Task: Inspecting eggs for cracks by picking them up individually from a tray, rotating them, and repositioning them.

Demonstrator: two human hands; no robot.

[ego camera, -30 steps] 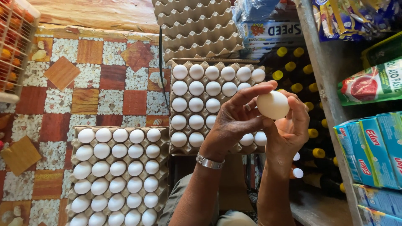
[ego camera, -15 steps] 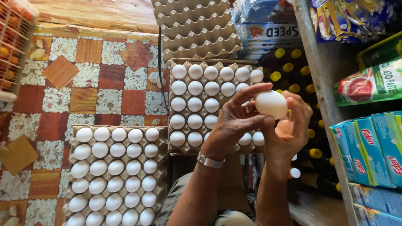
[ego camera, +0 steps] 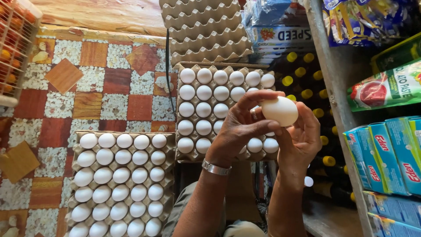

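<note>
Both hands hold one white egg [ego camera: 280, 110] up over a cardboard tray of white eggs [ego camera: 219, 98]. My left hand [ego camera: 243, 125], with a metal bracelet on its wrist, pinches the egg from the left with fingers and thumb. My right hand [ego camera: 302, 138] cups it from below and the right. A second full tray of white eggs [ego camera: 120, 180] lies on the floor to the lower left. Part of the upper tray's right side is hidden behind my hands.
A stack of empty grey egg trays [ego camera: 204, 30] stands behind the upper tray. The floor is patterned red and white tile [ego camera: 101, 87]. Shelves at right hold blue boxes [ego camera: 386, 153], packets and yellow-capped bottles [ego camera: 302, 79]. A wire basket [ego camera: 15, 39] sits at far left.
The hands stay together on the egg; it has been turned slightly between the fingers. The trays have not moved.
</note>
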